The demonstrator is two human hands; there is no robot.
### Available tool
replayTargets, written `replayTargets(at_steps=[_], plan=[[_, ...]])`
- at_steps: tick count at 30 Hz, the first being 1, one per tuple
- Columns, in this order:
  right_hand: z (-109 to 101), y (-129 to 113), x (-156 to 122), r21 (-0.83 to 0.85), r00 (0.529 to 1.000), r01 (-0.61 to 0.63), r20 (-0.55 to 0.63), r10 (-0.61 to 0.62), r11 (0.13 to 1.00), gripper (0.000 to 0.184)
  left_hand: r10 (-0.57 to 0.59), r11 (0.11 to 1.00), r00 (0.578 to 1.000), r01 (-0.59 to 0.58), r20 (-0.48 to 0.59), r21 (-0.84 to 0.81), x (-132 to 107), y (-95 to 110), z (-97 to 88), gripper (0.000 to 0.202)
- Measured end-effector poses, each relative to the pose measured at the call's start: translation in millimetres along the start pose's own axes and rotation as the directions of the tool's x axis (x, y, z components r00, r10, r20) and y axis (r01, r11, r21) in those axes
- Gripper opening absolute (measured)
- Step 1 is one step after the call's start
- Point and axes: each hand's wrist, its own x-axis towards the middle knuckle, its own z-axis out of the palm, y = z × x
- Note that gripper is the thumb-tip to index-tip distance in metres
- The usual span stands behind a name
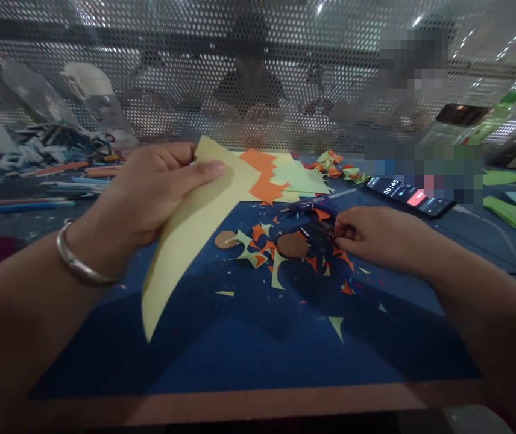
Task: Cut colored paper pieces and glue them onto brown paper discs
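My left hand (pixel 149 187) pinches a pale yellow sheet of paper (pixel 195 223) between thumb and fingers, raised above the table. The sheet's lower end curves down to a point. My right hand (pixel 361 232) is closed low over the table, its fingertips at a dark, slim, pointed object (pixel 316 230) whose kind I cannot make out. Close to those fingers lies a blue tool, perhaps a pen (pixel 303 205). Orange and pale green paper scraps (pixel 258 250) surround a brown round piece (pixel 292 245); a smaller brown disc (pixel 226 239) lies to the left.
Behind the held sheet lie a jagged orange paper (pixel 264 178) and pale green sheets (pixel 307 175). A phone (pixel 409 196) with a cable rests at right. Pencils (pixel 36 205), a bottle (pixel 99 99) and a scrap heap are at left. A perforated metal screen (pixel 185 78) stands behind.
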Motion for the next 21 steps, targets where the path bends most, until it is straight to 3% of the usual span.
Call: replayTargets(at_steps=[2,6,10,13,16,21], plan=[[-1.8,-3.1,-0.7,-0.018,0.999,-0.022,0.028,0.023,1.0,0.004,-0.044,0.983,0.984,0.073,0.17,-0.169,-9.1,2.5,5.8,0.032],[-6.9,-9.1,-1.1,-0.027,0.994,-0.077,0.078,0.078,0.997,0.013,-0.077,0.956,0.918,0.179,0.389,-0.232,-23.5,-4.5,17.9,0.029],[-9.6,-8.6,-0.2,0.058,0.998,-0.058,0.035,0.056,0.997,0.015,-0.103,0.952,0.883,0.222,0.458,-0.213,-28.2,-16.0,30.8,0.031],[-11.0,-7.9,-0.7,0.256,0.999,0.002,-0.031,0.006,0.967,0.011,-0.173,0.901,0.848,0.341,0.502,-0.266,-28.8,-19.0,37.1,0.033],[-12.2,-10.3,-2.9,0.468,0.997,0.05,-0.075,-0.017,0.882,0.01,-0.218,0.858,0.828,0.415,0.517,-0.303,-30.0,-17.9,39.7,0.034],[-14.1,-18.4,-8.3,0.736,0.997,0.078,-0.064,-0.046,0.673,0.008,-0.214,0.825,0.819,0.443,0.532,-0.351,-31.6,-17.5,40.8,0.034]])
